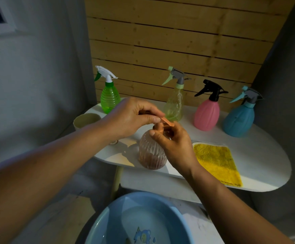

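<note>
A ribbed, clear orange-tinted spray bottle (151, 154) stands upright near the front edge of the white table (259, 155). Its orange spray head (162, 126) sits on the neck, with the trigger sticking out to the right. My left hand (134, 117) comes from above and pinches the top of the spray head between thumb and fingers. My right hand (173, 143) curls round the neck and collar of the bottle from the right side. Part of the head is hidden by my fingers.
Along the back stand a green spray bottle (109, 99), a pale yellow-green one (175, 104), a pink one (207, 113) and a blue one (239, 120). A yellow cloth (217, 162) lies at the right, a cream cup (86, 120) at the left. A blue basin (108, 221) holding water sits below.
</note>
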The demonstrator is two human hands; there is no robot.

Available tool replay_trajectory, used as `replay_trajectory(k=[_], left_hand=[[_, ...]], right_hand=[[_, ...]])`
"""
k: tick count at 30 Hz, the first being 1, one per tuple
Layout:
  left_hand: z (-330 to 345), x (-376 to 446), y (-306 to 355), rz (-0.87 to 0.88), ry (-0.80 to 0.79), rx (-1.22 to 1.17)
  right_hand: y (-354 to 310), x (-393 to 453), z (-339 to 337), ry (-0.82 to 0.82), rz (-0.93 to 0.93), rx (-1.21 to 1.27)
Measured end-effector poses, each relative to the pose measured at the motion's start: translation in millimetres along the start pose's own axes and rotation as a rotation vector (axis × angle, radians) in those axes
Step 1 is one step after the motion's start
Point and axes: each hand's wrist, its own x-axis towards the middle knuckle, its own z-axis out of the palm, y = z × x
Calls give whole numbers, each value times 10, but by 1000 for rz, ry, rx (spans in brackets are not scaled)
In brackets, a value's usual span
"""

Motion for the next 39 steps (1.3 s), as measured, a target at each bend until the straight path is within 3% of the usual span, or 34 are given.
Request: replay_trajectory(k=[4,9,15,21,26,32,37,39], left_hand=[[-6,24,21,-31,-26,-9],[-11,61,-2,-42,-40,-20],[-15,56,20,-36,-55,19],[-23,51,9,-16,-52,29],[-7,44,-1,-17,-48,25],[-15,65,-9,-15,-57,18],[-13,48,-21,-16,-49,8],[-10,45,-26,-23,-47,3]], right_hand=[[-53,-27,85,69,27,-24],[26,-57,0,-56,-135,-98],[11,9,52,64,33,-47],[39,-68,-14,-50,-127,-120],[15,-10,75,86,23,-56],[71,-53,-14,-47,-151,-139],[49,3,63,82,0,-95],[54,-29,72,48,-50,-99]])
